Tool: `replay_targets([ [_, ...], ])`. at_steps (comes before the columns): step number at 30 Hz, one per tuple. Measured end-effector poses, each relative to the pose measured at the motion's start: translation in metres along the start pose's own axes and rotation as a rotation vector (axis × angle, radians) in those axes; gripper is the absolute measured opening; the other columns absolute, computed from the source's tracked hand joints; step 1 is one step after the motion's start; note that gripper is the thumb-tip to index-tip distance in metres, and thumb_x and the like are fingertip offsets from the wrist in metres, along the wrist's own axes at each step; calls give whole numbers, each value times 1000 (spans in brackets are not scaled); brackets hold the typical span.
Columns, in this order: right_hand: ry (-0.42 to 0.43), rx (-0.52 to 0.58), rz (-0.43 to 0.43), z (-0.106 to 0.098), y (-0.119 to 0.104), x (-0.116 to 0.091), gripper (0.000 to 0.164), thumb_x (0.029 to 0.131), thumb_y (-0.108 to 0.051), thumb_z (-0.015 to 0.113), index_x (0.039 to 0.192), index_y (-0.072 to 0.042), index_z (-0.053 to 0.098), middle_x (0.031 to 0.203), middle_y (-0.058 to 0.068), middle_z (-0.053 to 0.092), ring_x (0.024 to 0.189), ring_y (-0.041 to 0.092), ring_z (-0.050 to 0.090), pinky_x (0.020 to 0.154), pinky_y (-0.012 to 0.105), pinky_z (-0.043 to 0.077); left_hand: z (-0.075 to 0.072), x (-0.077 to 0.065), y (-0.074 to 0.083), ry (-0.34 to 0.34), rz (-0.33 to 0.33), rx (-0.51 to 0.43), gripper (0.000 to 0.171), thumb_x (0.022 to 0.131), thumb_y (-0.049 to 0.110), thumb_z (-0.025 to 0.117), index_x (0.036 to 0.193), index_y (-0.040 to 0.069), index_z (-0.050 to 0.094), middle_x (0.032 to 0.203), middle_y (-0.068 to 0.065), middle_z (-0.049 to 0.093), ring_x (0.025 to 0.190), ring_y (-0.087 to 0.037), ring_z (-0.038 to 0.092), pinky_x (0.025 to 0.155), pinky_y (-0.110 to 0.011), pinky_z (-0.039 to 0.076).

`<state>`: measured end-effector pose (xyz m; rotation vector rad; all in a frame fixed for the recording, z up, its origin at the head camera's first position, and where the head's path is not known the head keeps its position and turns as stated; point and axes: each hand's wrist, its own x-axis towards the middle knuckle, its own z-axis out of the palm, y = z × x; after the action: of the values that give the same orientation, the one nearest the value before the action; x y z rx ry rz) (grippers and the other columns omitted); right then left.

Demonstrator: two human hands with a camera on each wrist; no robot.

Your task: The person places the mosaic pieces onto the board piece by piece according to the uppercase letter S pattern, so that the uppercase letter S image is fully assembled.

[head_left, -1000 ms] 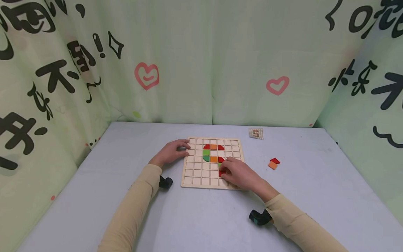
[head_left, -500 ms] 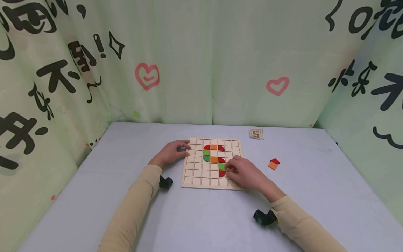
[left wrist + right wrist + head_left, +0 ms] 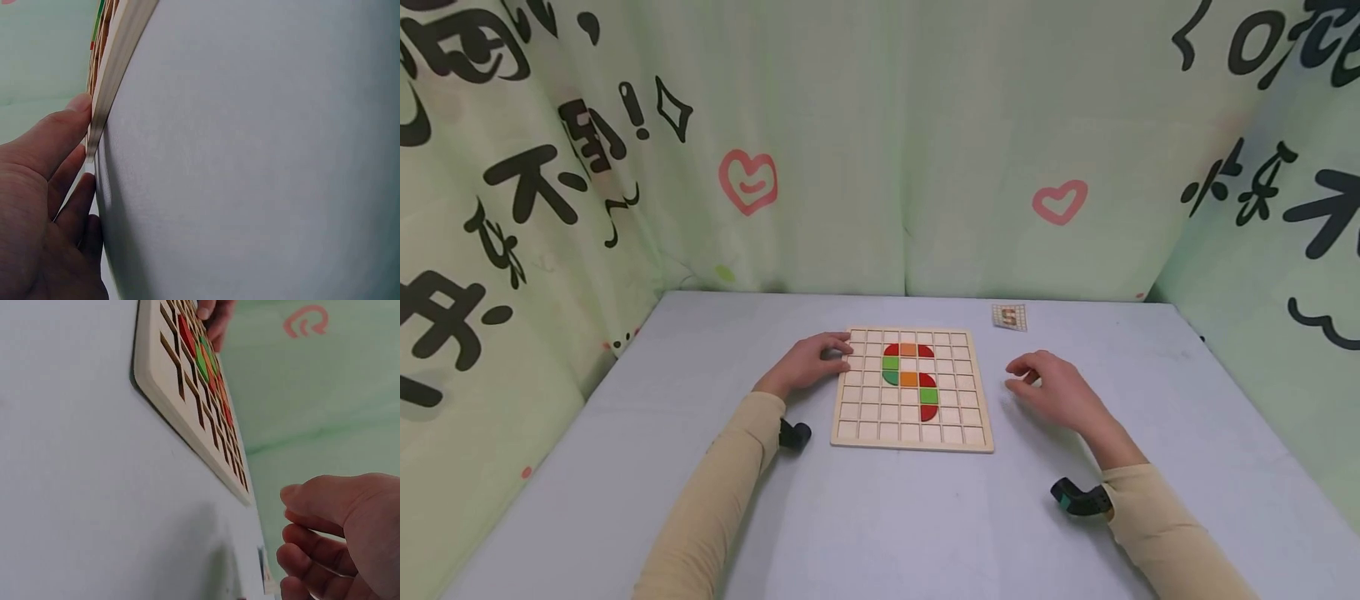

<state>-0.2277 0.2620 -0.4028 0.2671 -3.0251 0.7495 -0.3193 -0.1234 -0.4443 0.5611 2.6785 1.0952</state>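
Observation:
A wooden grid board [image 3: 913, 447] lies flat on the table. Red, orange and green tiles sit in its cells in an S-like path, among them a red quarter-round tile [image 3: 928, 412] and a green square tile [image 3: 928, 396]. My left hand [image 3: 805, 365] rests at the board's left edge; in the left wrist view its thumb [image 3: 78, 103] touches the rim, with the other fingers extended beside it. Right of the board, my right hand [image 3: 1060, 392] hovers over the table, fingers loosely bent and holding nothing. The loose tiles there are hidden behind it.
A small card [image 3: 1010, 317] printed with a coloured grid pattern lies near the table's back edge, right of the board. A pale green curtain [image 3: 850, 208] surrounds the table [image 3: 880, 525]. Each wrist wears a black device [image 3: 1078, 497].
My right hand has left the board's lower tiles and moved right, over the spot where the loose red and orange tiles lay. My left hand has stayed in place.

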Motion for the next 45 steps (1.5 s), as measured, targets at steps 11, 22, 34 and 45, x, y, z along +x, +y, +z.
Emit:
replay_targets([
  [11, -105, 5, 129, -16, 48, -6, 37, 93, -22, 68, 115, 7, 65, 106, 21, 68, 92, 30, 61, 80, 44, 57, 1, -1, 1, 1, -23, -7, 33, 96, 23, 69, 125, 9, 68, 156, -3, 47, 151, -27, 31, 126, -45, 25],
  [22, -108, -2, 108, -15, 49, -9, 34, 91, -19, 70, 110, 9, 65, 100, 20, 67, 90, 30, 60, 81, 45, 54, 1, -1, 2, 4, -22, -3, 33, 96, 23, 69, 125, 9, 68, 156, -4, 46, 151, -27, 31, 126, -44, 25],
  [34, -144, -13, 52, -10, 40, -11, 28, 90, -16, 71, 108, 5, 68, 93, 11, 66, 84, 23, 56, 74, 35, 51, 0, -3, 2, 18, 12, 13, 31, 95, 22, 68, 123, 8, 69, 154, -6, 49, 149, -29, 34, 125, -44, 28],
  [45, -135, -35, -15, -8, 38, -13, 27, 90, -13, 71, 111, 4, 70, 98, 12, 67, 86, 22, 56, 75, 35, 51, 1, -1, 3, 1, -26, 2, 33, 96, 22, 68, 126, 9, 68, 156, -3, 46, 152, -26, 30, 127, -43, 24],
])
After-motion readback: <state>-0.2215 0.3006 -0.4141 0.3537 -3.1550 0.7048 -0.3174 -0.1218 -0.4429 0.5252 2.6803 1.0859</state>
